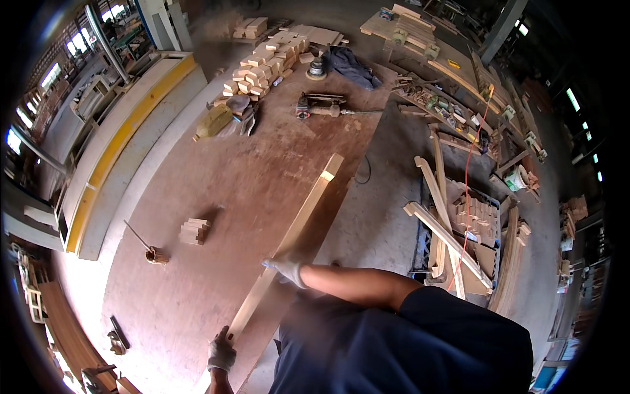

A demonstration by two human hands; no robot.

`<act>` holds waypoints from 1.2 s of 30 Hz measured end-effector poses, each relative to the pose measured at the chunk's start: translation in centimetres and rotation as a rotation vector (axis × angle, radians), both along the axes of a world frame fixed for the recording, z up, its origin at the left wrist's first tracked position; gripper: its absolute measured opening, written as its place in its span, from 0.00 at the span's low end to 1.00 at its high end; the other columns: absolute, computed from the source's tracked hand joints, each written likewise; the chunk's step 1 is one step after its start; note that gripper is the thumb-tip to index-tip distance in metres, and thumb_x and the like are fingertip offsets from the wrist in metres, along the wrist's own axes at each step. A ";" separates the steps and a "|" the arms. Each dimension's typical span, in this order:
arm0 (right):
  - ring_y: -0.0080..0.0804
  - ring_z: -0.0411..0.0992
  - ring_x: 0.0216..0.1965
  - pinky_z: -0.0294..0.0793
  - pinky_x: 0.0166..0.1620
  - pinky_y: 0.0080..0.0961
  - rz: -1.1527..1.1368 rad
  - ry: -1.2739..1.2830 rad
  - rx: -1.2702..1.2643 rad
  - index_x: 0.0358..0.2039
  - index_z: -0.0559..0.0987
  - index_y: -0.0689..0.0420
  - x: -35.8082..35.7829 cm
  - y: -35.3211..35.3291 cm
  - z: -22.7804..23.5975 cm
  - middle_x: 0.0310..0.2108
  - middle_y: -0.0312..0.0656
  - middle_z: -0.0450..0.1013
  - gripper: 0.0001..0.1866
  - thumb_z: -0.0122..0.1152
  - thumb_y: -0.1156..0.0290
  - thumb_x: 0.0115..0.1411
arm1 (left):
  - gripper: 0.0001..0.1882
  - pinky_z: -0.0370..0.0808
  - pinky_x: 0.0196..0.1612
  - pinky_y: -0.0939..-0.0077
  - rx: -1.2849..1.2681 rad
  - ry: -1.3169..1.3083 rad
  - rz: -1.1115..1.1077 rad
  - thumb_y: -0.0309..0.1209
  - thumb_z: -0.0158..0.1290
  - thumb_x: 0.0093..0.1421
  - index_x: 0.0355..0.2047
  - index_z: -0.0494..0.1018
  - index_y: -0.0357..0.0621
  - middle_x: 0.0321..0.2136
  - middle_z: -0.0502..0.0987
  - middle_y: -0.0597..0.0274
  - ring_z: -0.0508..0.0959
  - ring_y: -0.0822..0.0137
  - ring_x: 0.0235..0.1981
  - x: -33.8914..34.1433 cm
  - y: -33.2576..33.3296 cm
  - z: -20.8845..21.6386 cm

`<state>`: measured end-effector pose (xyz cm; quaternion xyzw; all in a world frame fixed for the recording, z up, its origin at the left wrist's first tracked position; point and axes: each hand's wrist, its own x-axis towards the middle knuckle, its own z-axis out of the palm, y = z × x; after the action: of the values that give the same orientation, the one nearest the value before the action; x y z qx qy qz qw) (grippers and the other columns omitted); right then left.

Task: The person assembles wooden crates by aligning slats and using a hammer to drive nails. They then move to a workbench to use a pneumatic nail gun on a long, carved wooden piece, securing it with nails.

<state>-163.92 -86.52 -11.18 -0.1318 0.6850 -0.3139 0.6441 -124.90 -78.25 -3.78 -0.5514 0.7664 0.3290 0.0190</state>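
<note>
Left hand [222,353] at near end of long board [302,218], fingers bent; can't tell if grip's closed. Board slants across bench [230,174]. Right hand [287,270] draped over board's middle, closure hidden too. I'd support both spots evenly so far end doesn't swing.

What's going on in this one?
A person is handling a long wooden bar over a brown work surface. The gloved right grip is on its middle, the gloved left grip at its near end. Farther off, a power tool and many wooden blocks lie untouched.
</note>
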 end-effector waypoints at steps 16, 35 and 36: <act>0.33 0.83 0.35 0.84 0.36 0.30 0.069 -0.049 -0.007 0.46 0.84 0.56 -8.5 2.3 5.1 0.39 0.42 0.82 0.15 0.68 0.58 0.68 | 0.27 0.82 0.52 0.56 0.029 -0.011 0.117 0.23 0.65 0.49 0.53 0.79 0.41 0.44 0.84 0.48 0.84 0.45 0.47 0.7 -3.9 -0.7; 0.34 0.84 0.33 0.87 0.36 0.30 0.211 0.032 -0.171 0.59 0.79 0.59 -36.2 -12.3 7.6 0.38 0.46 0.82 0.23 0.60 0.55 0.74 | 0.26 0.77 0.55 0.53 -0.136 -0.121 0.252 0.26 0.69 0.50 0.51 0.79 0.45 0.48 0.83 0.51 0.81 0.45 0.50 -26.6 -9.0 0.7; 0.33 0.84 0.33 0.88 0.35 0.29 0.200 0.029 -0.181 0.58 0.79 0.60 -36.2 -12.3 7.3 0.35 0.45 0.82 0.20 0.59 0.59 0.75 | 0.25 0.77 0.55 0.53 -0.138 -0.162 0.264 0.25 0.69 0.50 0.51 0.79 0.45 0.48 0.83 0.51 0.81 0.45 0.50 -27.1 -8.8 0.6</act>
<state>-200.11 -98.80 -3.91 -0.2616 0.6466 -0.3069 0.6475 -151.98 -87.10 -3.15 -0.6720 0.7040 0.2297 -0.0008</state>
